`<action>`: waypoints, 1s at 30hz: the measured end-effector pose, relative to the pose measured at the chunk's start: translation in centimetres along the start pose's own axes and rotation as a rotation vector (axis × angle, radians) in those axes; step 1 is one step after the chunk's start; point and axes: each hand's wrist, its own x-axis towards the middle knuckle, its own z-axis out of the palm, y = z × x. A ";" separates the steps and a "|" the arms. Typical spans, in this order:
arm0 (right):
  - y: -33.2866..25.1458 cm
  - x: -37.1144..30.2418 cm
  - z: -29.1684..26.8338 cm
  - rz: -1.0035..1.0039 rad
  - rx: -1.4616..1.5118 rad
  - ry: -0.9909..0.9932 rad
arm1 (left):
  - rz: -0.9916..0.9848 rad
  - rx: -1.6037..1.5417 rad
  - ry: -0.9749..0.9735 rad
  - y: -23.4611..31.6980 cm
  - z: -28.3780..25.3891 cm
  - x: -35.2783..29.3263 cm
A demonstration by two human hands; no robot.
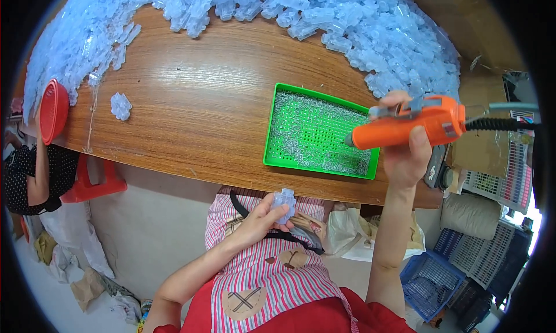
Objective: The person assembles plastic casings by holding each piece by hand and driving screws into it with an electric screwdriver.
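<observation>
My right hand (411, 153) is wrapped round an orange electric screwdriver (385, 131), its tip pointing left over the green tray. A dark coiled cord runs from its back end to the right. Many small silvery screws (289, 115) lie spread in the green perforated tray (267, 147). Close to my apron, just off the table's front edge, my left hand (263, 220) grips a clear bluish plastic piece (284, 204). The fingers cover part of that piece.
Heaps of similar clear plastic pieces (370, 37) ring the far side of the wooden table (197, 95). A small cluster (121, 106) lies alone at left. Another person holds a red basket (54, 111) there. A red stool (98, 182) and blue crates (428, 286) stand below.
</observation>
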 end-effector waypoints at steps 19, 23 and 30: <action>-0.5 -4.9 2.7 0.037 -0.030 -0.028 | 0.150 0.265 0.069 -1.6 0.3 -0.1; -1.1 -4.9 2.5 0.012 -0.014 -0.040 | 0.133 0.047 0.050 -2.5 0.0 0.4; 0.7 -4.7 2.0 0.065 0.279 0.049 | 0.126 0.014 0.040 -2.5 -0.1 0.6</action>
